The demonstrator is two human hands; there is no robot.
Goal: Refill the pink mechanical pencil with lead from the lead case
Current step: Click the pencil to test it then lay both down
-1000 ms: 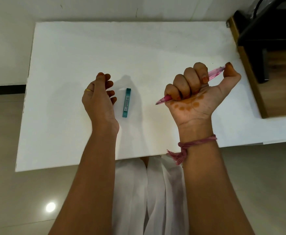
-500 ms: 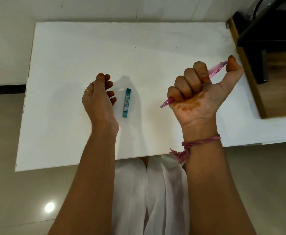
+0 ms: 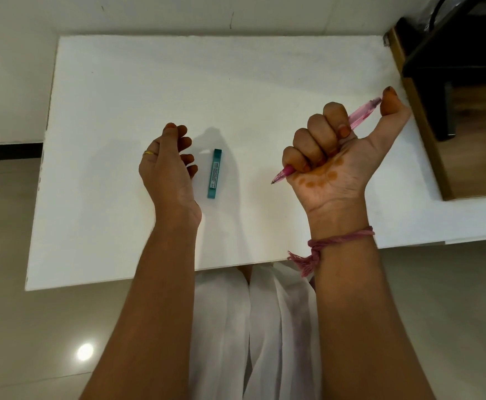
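Your right hand (image 3: 327, 166) grips the pink mechanical pencil (image 3: 360, 115) in a fist, thumb on its cap. Your left hand (image 3: 168, 168), fingers loosely curled and empty, sits just left of the lead case (image 3: 214, 173), lying lengthwise away from you on the table (image 3: 149, 82).

Bare forearms; gold ring (image 3: 148, 153) on left, pink thread bracelet (image 3: 334, 241) on right wrist.

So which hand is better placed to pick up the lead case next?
The left hand. It is empty, fingers loosely curled, right beside the teal lead case on the white table. The right hand is fisted around the pink mechanical pencil, farther away.
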